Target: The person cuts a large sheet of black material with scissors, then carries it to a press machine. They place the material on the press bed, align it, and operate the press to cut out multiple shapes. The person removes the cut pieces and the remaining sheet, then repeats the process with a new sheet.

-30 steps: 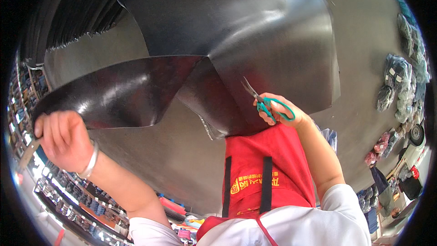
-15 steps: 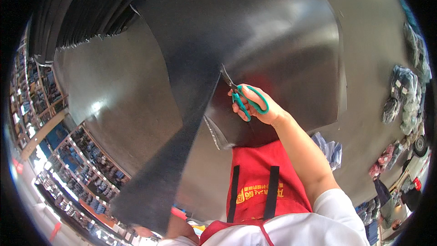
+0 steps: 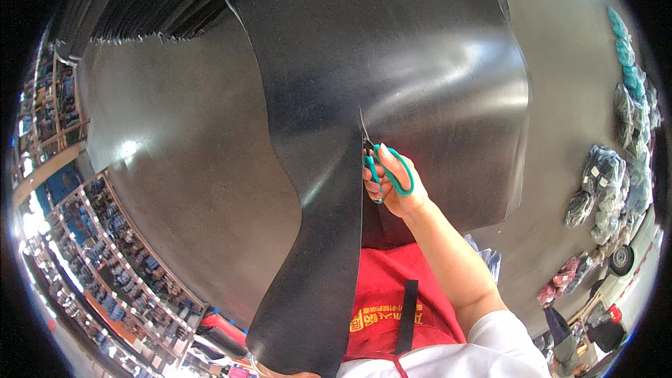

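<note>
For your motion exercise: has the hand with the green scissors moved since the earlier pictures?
Yes. The right hand with the green-handled scissors has advanced up the black sheet, away from the red apron, lengthening the cut.

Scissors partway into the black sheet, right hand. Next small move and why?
Probably close the blades and push the teal-handled scissors a little further up the cut line. The right hand holds them at the slit in the black sheet; a cut strip already hangs below, and uncut sheet lies above the tips. The left hand is out of view.

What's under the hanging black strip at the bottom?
The strip covers part of the red apron. The left hand is hidden behind it. The right hand holds scissors beside it.
</note>
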